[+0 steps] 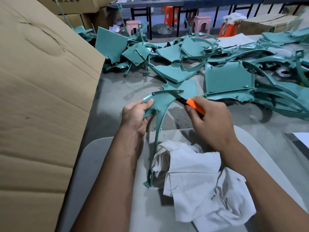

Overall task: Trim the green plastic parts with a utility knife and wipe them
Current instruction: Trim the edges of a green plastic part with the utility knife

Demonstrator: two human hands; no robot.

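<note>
My left hand [136, 114] grips a curved green plastic part [163, 102] by its flat upper panel, thumb on top. The part's long thin arm sweeps down toward me and ends beside the white cloth [199, 183] lying in front of me. My right hand [212, 121] grips an orange and black utility knife [192, 104]. The knife's front end lies against the part's upper right edge.
A big heap of green plastic parts [229, 77] covers the far side of the grey table [113, 91]. A large cardboard box [41, 97] stands close on the left. Pink and orange stools [201, 22] and dark tables stand behind.
</note>
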